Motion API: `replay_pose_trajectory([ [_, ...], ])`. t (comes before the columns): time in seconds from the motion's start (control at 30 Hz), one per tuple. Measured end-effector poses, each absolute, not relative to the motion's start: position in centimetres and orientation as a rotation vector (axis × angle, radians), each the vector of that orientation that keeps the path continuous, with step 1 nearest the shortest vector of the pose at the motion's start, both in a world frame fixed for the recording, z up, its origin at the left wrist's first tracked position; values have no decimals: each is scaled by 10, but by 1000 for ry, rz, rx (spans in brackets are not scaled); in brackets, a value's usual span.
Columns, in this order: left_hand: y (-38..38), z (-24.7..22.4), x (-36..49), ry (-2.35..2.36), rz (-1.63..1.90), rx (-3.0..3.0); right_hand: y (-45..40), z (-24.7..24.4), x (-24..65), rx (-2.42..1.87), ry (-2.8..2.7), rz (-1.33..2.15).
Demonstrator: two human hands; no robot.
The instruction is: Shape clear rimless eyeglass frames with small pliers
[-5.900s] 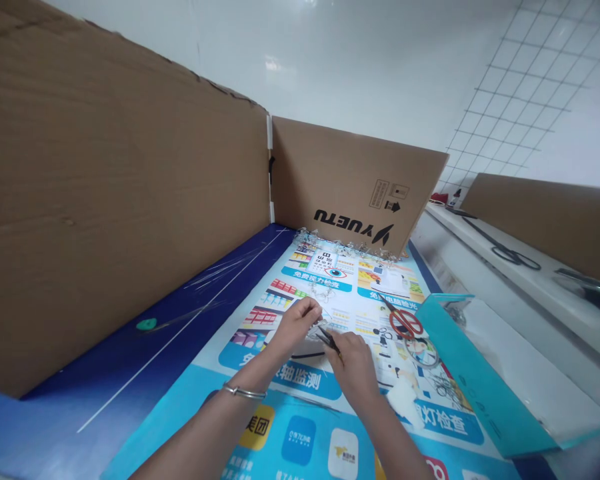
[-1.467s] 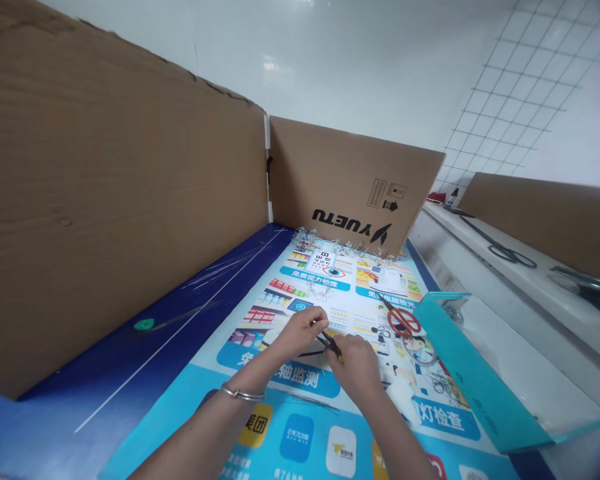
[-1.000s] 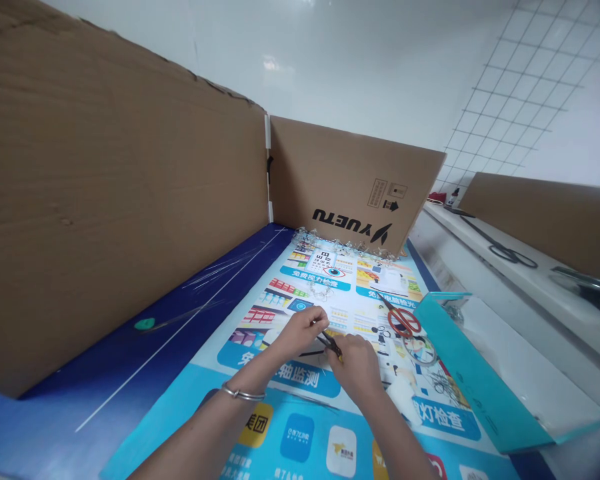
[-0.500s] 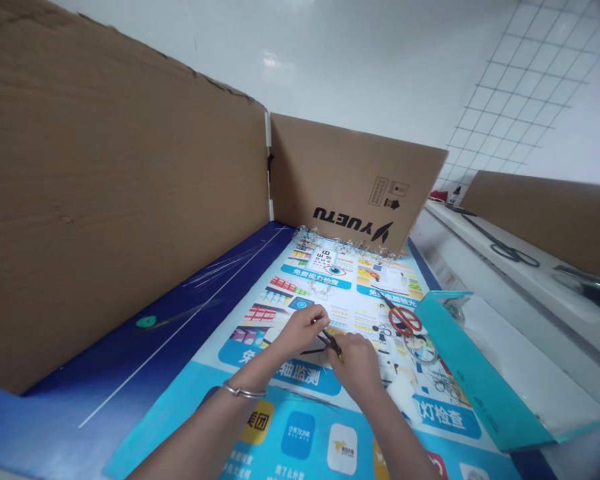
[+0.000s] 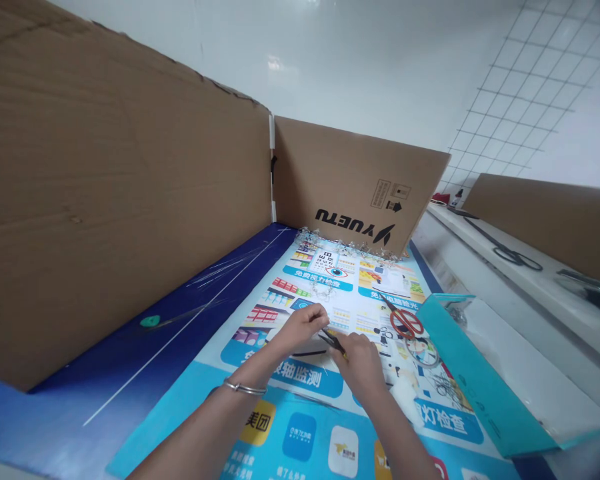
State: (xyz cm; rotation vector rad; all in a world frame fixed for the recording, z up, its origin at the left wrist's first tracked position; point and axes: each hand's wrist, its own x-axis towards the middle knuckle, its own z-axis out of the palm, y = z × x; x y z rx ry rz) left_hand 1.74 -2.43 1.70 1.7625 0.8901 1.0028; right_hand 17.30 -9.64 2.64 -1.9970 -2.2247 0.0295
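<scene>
My right hand [image 5: 363, 363] is closed around a small pair of pliers [image 5: 333, 341] with dark jaws and a bit of yellow on the handle. The jaws point up and left toward my left hand [image 5: 305, 327]. Thumb and fingers of that left hand are pinched together just beyond the jaw tips; what they hold is too small to make out. Both hands are above a printed poster sheet [image 5: 300, 393]. A thin strand shows below the pliers. Right of my hands lie red-handled scissors [image 5: 406, 323] and a ring of wire [image 5: 425, 353].
A teal open box [image 5: 495, 393] stands at right, near tangled wire pieces [image 5: 447, 387] and a white wad [image 5: 406, 400]. Clear wiry pieces [image 5: 350, 245] line the far cardboard wall [image 5: 355, 173]. Another cardboard wall [image 5: 130, 187] stands left, by a green object [image 5: 150, 321]. Dark scissors [image 5: 510, 253] rest on a ledge.
The pliers' jaws have turned slightly, and the dark tips now sit a little further right of my left fingers. Otherwise both hands keep nearly the same place; the view has shifted slightly.
</scene>
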Motion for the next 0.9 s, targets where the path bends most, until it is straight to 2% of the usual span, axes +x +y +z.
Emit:
replay_pose_trajectory([
  [0.9,-26,18,17,854,1007,1650,-100,33,176,-2003,-2178,-198],
])
